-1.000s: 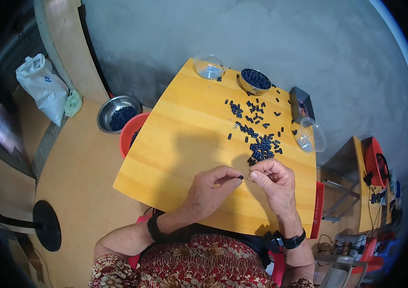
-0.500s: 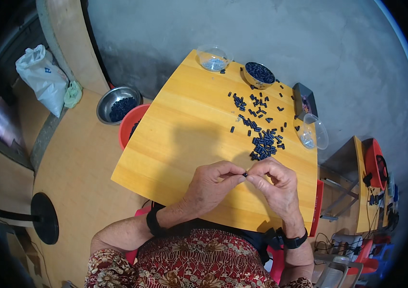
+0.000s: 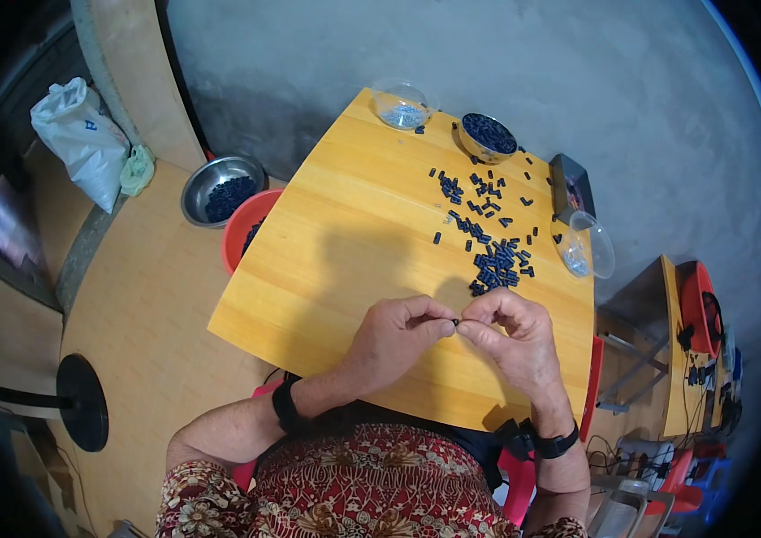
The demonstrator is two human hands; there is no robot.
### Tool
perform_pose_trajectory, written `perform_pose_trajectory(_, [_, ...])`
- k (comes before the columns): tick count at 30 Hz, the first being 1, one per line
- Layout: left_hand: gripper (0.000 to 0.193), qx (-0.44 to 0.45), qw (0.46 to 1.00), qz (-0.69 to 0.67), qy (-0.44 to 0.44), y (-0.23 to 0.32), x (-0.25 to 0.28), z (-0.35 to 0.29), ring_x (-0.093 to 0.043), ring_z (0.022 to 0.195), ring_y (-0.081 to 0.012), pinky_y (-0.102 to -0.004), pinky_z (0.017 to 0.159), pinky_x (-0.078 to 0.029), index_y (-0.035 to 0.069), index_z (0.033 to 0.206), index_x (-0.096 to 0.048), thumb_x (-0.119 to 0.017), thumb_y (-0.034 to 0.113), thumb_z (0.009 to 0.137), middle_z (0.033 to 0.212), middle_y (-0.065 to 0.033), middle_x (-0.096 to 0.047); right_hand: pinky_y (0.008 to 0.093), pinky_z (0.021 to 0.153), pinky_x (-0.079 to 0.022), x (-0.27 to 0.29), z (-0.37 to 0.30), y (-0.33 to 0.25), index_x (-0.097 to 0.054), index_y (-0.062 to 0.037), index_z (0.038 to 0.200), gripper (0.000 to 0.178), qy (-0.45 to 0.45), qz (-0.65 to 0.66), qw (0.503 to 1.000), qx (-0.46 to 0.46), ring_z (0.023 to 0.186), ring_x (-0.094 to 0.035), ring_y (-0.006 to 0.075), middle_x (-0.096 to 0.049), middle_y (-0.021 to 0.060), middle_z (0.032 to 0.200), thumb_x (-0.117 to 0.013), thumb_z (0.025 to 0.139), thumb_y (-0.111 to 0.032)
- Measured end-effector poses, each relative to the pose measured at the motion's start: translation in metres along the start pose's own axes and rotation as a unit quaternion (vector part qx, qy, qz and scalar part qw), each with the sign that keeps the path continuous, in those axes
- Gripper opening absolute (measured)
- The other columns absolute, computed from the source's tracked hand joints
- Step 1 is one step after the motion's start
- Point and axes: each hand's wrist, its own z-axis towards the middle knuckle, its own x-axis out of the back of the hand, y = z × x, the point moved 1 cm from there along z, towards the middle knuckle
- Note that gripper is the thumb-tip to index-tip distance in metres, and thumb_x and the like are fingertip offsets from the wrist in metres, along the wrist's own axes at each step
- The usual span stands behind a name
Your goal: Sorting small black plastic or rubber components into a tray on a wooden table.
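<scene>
Above the near part of the wooden table (image 3: pixel 309 296), my two hands meet fingertip to fingertip. A small black piece (image 3: pixel 456 322) shows between them, mostly covered by the fingers. My left hand (image 3: pixel 394 336) pinches it with thumb and index finger. From the other side, my right hand (image 3: pixel 515 341) is closed in a pinch at the same piece; whether it grips a second tiny part cannot be made out. Just beyond my right hand lies a heap of small black plastic pieces (image 3: pixel 495 267), with more scattered farther back.
At the far edge stand a clear plastic bowl (image 3: pixel 403 106) with small shiny parts and a bowl of black pieces (image 3: pixel 486 139). A dark tray (image 3: pixel 570 186) and another clear tub (image 3: pixel 588 247) line the right edge. Left of the table are a steel basin (image 3: pixel 192 199) and red basin (image 3: pixel 235 235).
Both hands stay pinched together at the small black piece, with only a slight shift of the fingers. The whole view has moved a little.
</scene>
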Motion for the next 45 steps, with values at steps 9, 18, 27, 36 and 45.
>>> perform_pose_trajectory(9, [0.016,0.019,0.988,-0.154,-0.024,-0.015,-0.002,0.003,-0.06,0.088,-0.0077,-0.0235,0.083,-0.048,0.0,0.1,-0.068,-0.063,0.013,0.093,0.093,-0.0021,-0.068,0.0272,0.073,-0.047,-0.008,-0.008,0.002,-0.064,0.0004,0.084,0.008,0.08,-0.013,0.993,0.089,0.079,-0.06,0.0164,-0.064,0.0059,0.082,-0.07,0.079,0.003])
perform_pose_trajectory(18, [0.016,0.022,0.991,-0.131,-0.014,-0.017,-0.003,0.001,-0.06,0.089,-0.0073,-0.0229,0.083,-0.048,-0.001,0.101,-0.068,-0.064,0.012,0.092,0.093,-0.0021,-0.067,0.0362,0.062,-0.047,-0.02,-0.008,-0.006,-0.061,-0.0001,0.082,0.015,0.126,-0.211,0.933,0.264,0.07,-0.058,0.0283,-0.061,0.0118,0.078,-0.07,0.072,0.007])
perform_pose_trajectory(27, [0.017,0.033,0.981,-0.183,-0.049,-0.02,-0.004,0.0,-0.06,0.091,-0.0076,-0.0232,0.084,-0.048,-0.002,0.102,-0.068,-0.064,0.011,0.092,0.094,-0.0022,-0.068,0.0355,0.061,-0.046,-0.023,-0.015,0.001,-0.062,-0.0006,0.083,0.018,0.143,-0.216,0.921,0.292,0.069,-0.057,0.0281,-0.061,0.0115,0.078,-0.071,0.07,0.008])
perform_pose_trajectory(36, [0.018,0.0,0.996,-0.082,-0.047,-0.012,-0.004,-0.003,-0.061,0.09,-0.0078,-0.0234,0.082,-0.049,-0.003,0.103,-0.067,-0.063,0.01,0.092,0.093,-0.0026,-0.068,0.036,0.063,-0.046,-0.02,-0.018,0.004,-0.062,-0.0018,0.082,0.018,0.137,-0.156,0.952,0.226,0.071,-0.058,0.0275,-0.062,0.011,0.079,-0.07,0.069,0.007])
perform_pose_trajectory(45, [0.017,0.096,0.952,-0.286,-0.048,-0.025,-0.004,0.002,-0.06,0.094,-0.0084,-0.0229,0.086,-0.048,0.0,0.102,-0.068,-0.06,0.014,0.094,0.096,-0.0019,-0.066,0.0372,0.069,-0.045,-0.025,-0.015,0.009,-0.063,-0.0026,0.094,0.028,0.126,-0.254,0.915,0.288,0.078,-0.058,0.0289,-0.061,0.0119,0.089,-0.074,0.069,0.003])
